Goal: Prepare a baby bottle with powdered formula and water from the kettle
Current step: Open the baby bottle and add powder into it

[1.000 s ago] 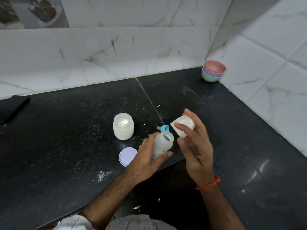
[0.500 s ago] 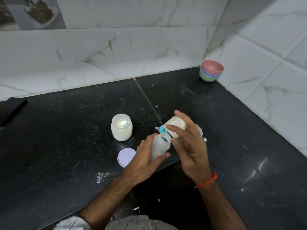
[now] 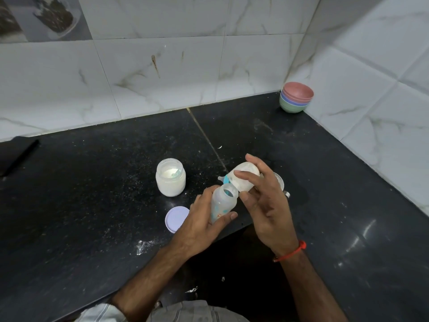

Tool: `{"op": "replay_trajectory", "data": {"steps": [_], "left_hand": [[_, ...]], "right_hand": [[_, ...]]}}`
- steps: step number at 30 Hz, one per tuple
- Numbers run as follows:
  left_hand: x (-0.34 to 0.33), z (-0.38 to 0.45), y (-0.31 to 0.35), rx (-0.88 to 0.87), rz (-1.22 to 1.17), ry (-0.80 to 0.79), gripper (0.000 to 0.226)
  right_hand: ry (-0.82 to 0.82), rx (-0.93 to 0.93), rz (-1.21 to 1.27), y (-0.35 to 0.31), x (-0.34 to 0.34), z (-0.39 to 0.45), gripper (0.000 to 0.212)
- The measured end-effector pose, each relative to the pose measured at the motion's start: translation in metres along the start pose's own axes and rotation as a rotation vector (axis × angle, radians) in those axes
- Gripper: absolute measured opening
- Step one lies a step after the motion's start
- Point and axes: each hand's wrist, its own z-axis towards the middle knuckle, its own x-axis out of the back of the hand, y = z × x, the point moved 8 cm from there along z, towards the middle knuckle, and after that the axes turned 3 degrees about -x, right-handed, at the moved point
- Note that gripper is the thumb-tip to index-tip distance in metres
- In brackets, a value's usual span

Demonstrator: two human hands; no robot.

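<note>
My left hand point(image 3: 201, 226) grips a clear baby bottle point(image 3: 223, 203) with blue prints, upright and open at the top, near the counter's front edge. My right hand point(image 3: 267, 205) holds a whitish translucent cap point(image 3: 245, 177), tilted with its mouth close to the bottle's opening. A blue ring with a teat point(image 3: 224, 179) lies just behind the bottle. An open glass jar of white powder point(image 3: 170, 178) stands to the left, a pale scoop inside it. Its lilac lid point(image 3: 176, 218) lies flat by my left wrist.
Black stone counter point(image 3: 92, 194) with spilled powder specks, tiled walls behind and to the right. Stacked coloured bowls point(image 3: 296, 97) sit in the far right corner. A steel vessel point(image 3: 280, 181) is partly hidden behind my right hand. A dark flat object point(image 3: 16, 152) lies far left.
My right hand has brought the whitish cap down and leftwards to the bottle's mouth and tilted it. My left hand keeps the bottle in the same spot.
</note>
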Motion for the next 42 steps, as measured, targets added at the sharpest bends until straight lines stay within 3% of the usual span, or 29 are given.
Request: {"op": "replay_trajectory", "data": {"steps": [7, 12, 16, 21, 26, 30, 34, 36, 40, 42], "left_hand": [[0.001, -0.001, 0.001, -0.001, -0.015, 0.006, 0.071], [0.000, 0.000, 0.000, 0.000, -0.005, 0.008, 0.070], [-0.001, 0.001, 0.002, -0.016, -0.006, 0.018, 0.063], [0.000, 0.001, 0.002, -0.015, 0.000, 0.024, 0.065], [0.000, 0.002, 0.002, -0.009, 0.001, 0.027, 0.062], [0.002, 0.002, 0.002, -0.021, 0.005, 0.028, 0.063], [0.002, 0.001, 0.001, -0.004, 0.004, 0.020, 0.064], [0.002, -0.001, 0.001, -0.004, 0.009, 0.016, 0.066], [0.006, -0.001, -0.005, 0.022, 0.016, 0.016, 0.072], [0.010, -0.001, -0.009, 0.029, 0.038, 0.035, 0.066]], "right_hand": [[-0.078, -0.006, -0.107, -0.002, -0.007, 0.000, 0.038], [0.019, 0.074, -0.108, -0.017, 0.005, 0.001, 0.039], [-0.110, 0.023, -0.157, -0.008, -0.009, 0.000, 0.033], [0.008, 0.111, -0.137, -0.019, 0.003, 0.001, 0.041], [-0.161, 0.101, -0.197, -0.011, -0.013, 0.001, 0.040], [-0.042, 0.161, -0.195, -0.015, -0.004, -0.001, 0.039], [-0.155, 0.078, -0.130, -0.006, -0.013, 0.002, 0.037], [-0.076, 0.020, -0.046, 0.000, -0.007, 0.003, 0.038], [0.076, -0.170, 0.422, 0.026, 0.003, 0.001, 0.052], [0.127, -0.253, 0.498, 0.042, 0.004, -0.002, 0.057]]}}
